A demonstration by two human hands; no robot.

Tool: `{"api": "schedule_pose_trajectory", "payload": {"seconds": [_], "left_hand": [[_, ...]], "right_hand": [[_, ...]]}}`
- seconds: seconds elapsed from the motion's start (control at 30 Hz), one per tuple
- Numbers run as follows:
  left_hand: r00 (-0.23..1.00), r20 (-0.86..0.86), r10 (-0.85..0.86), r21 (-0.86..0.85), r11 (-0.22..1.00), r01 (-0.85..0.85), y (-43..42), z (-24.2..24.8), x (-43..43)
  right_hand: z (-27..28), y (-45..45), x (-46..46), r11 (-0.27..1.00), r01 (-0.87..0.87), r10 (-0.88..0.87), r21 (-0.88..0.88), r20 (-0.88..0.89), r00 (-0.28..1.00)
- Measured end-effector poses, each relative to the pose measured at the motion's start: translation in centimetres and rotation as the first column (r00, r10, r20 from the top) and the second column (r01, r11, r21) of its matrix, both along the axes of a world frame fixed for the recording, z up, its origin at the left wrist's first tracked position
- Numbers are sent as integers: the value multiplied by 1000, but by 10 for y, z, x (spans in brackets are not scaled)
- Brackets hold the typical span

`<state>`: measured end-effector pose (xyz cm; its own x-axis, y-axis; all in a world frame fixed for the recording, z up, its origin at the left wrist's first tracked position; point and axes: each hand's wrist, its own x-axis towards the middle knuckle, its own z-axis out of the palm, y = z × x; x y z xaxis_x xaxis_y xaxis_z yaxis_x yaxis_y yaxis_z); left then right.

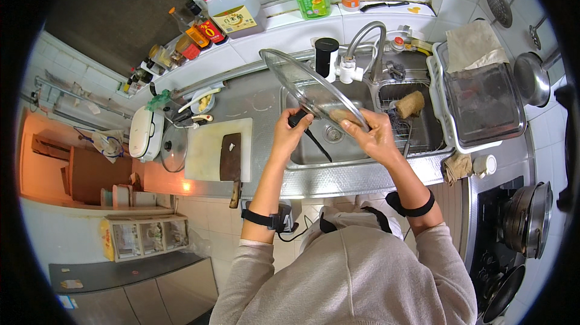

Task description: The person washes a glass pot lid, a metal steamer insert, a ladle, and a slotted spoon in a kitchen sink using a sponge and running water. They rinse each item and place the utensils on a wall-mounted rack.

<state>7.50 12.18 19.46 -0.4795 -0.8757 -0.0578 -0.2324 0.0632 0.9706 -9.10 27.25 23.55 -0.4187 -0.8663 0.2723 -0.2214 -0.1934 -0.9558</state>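
Note:
A glass pot lid [312,84] with a metal rim is tilted up over the left basin of the steel sink [301,161]. My left hand [286,137] grips the lid's black knob [297,117]. On the lower right, my right hand [374,139] holds the rim, with the thumb on the near side. Something tan shows blurred through the glass by the right fingers; I cannot tell what it is. Below the knob, a thin black bar [320,146] slants across the basin near the drain strainer [333,133].
A curved faucet [367,30] rises behind the sink. The right basin holds a loofah-like scrubber [410,104] on a wire rack. Left, a cleaver [230,157] lies on a cutting board [204,143], its handle past the counter edge. A white dish rack [442,98] stands right, beside stacked pots [521,220].

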Motion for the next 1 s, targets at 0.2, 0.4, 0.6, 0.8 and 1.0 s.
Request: {"api": "schedule_pose_trajectory", "payload": {"seconds": [0.2,0.4,0.6,0.8,1.0], "left_hand": [[994,-96,-55,341,936,85,1,1,7],[956,-292,32,451,886,108,3,-7,5],[913,-381,147,650,745,151,0,-15,8],[880,-446,163,647,738,191,4,-19,9],[921,-373,109,539,834,120,15,-26,13]], "right_hand": [[-1,3,-5,997,-41,42,-58,12,999],[4,4,-5,998,-69,69,-9,8,998],[8,5,-5,998,-57,56,-13,-33,998],[10,11,-8,993,-97,106,61,-164,981],[7,17,-7,994,-104,100,-38,-102,990]]}}
